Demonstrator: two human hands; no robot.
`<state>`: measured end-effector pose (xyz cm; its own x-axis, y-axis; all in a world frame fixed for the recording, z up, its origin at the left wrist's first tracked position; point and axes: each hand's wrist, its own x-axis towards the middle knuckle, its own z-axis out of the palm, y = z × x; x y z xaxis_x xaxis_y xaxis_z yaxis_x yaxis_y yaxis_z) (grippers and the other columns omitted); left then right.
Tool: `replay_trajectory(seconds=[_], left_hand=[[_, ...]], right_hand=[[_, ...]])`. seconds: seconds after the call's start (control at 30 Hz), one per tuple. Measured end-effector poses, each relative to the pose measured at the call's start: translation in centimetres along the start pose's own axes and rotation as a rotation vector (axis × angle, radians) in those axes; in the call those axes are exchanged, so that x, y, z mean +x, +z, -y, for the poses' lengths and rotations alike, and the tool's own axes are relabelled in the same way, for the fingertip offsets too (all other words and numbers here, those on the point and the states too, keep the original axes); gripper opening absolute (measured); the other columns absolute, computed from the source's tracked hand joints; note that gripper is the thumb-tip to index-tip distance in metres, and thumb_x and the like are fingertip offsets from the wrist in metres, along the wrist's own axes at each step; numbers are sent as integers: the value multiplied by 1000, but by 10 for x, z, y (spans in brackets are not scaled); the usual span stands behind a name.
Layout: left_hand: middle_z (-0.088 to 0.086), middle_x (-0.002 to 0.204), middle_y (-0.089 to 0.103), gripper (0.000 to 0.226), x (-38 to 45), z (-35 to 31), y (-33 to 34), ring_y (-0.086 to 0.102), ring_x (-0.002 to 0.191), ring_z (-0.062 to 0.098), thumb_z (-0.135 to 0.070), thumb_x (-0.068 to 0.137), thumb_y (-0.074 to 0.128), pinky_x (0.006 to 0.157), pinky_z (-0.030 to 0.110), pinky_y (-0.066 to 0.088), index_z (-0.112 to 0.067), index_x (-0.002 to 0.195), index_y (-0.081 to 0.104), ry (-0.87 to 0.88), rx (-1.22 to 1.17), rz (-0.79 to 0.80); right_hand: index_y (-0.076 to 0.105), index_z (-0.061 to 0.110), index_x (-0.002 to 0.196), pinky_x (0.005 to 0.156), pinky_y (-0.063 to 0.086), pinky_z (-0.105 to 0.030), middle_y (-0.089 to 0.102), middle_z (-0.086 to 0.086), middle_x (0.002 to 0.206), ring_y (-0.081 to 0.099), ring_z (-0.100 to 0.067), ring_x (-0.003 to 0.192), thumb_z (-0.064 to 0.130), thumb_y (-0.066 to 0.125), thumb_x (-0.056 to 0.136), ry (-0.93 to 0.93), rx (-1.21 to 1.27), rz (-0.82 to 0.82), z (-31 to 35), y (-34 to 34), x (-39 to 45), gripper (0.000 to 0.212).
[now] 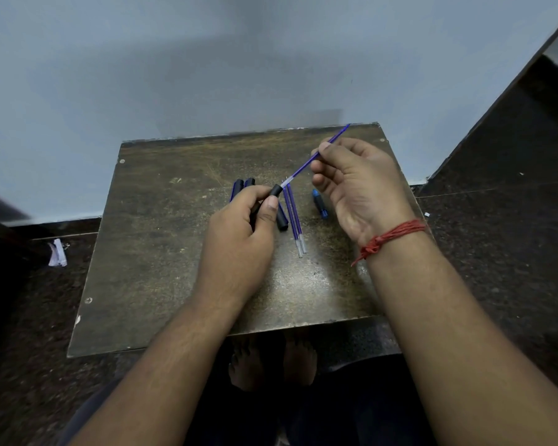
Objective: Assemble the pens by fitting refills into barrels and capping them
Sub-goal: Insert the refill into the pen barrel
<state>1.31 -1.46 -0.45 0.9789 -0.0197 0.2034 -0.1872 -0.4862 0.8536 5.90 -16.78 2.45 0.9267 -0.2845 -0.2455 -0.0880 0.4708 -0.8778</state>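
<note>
My left hand [239, 233] grips a black pen barrel [274, 191], whose open end points up and to the right. My right hand [355, 185] pinches a long blue refill [303, 167] between thumb and fingers. The refill's clear lower end sits at the barrel's mouth, and its far end sticks out past my fingers toward the table's back edge. Two more blue refills [293, 220] lie side by side on the small brown table [161, 252]. Another black barrel [282, 218] lies just left of them. Two dark pen parts [244, 185] lie behind my left hand.
A small blue pen piece [319, 202] lies on the table under my right palm. The table stands against a grey wall on a dark speckled floor. A scrap of white paper [58, 252] lies on the floor to the left. Bare feet show below the table's front edge.
</note>
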Motion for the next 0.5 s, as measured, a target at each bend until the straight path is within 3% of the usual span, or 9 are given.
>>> replay_trajectory(seconds=[0.13, 0.23, 0.33, 0.5], left_hand=[[-9, 65, 58, 13, 0, 1, 0, 51, 58, 5, -24, 102, 55, 53, 19, 36, -27, 103, 68, 6, -15, -3], [-13, 63, 57, 14, 1, 2, 1, 51, 58, 5, -24, 102, 55, 55, 21, 37, -28, 103, 68, 4, -37, -11], [-19, 64, 57, 14, 1, 3, 1, 51, 58, 2, -24, 103, 54, 55, 18, 36, -30, 104, 67, 8, -60, -11], [-15, 63, 57, 14, 0, 0, 1, 52, 58, 3, -23, 102, 54, 54, 20, 39, -31, 103, 65, 25, -44, 1]], right_hand=[[65, 12, 83, 49, 45, -20, 70, -5, 75, 61, -12, 61, 2, 66, 90, -4, -188, 131, -5, 2, -2, 13], [70, 18, 80, 52, 42, -22, 74, -9, 85, 64, -17, 73, 17, 71, 87, -14, -403, 258, -11, 2, -1, 7], [71, 17, 84, 52, 42, -23, 73, -6, 85, 64, -12, 71, 28, 70, 90, -64, -411, 207, -11, 1, 2, 12], [72, 14, 82, 53, 43, -23, 67, 0, 72, 57, -8, 62, 18, 66, 94, -145, -403, 211, -8, -2, 1, 14]])
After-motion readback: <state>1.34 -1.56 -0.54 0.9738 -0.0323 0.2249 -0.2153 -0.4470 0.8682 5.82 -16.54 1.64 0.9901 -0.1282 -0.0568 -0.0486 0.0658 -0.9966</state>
